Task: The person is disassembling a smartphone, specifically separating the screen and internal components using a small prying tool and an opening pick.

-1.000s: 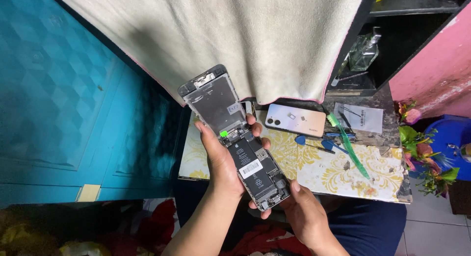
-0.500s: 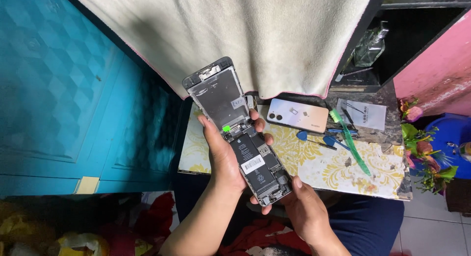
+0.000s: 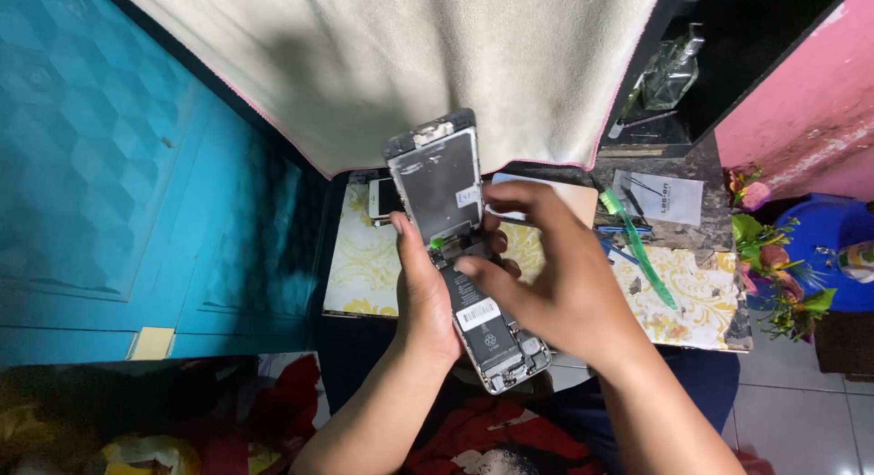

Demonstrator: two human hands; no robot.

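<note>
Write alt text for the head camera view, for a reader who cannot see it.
A person's left hand holds an opened smartphone, its screen panel hinged up, while the right hand reaches over its exposed insides. Below lie a floral-patterned table, a green tool and another phone; a cream towel hangs above.

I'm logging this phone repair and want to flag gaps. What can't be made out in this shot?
Head view only:
- Second phone on the table: mostly hidden behind the right hand.
- Opened phone: its left edge is covered by the left hand.
- Connector under the right fingertips: too small to tell.
- Bottle on the shelf: dark, contents unclear.
</note>
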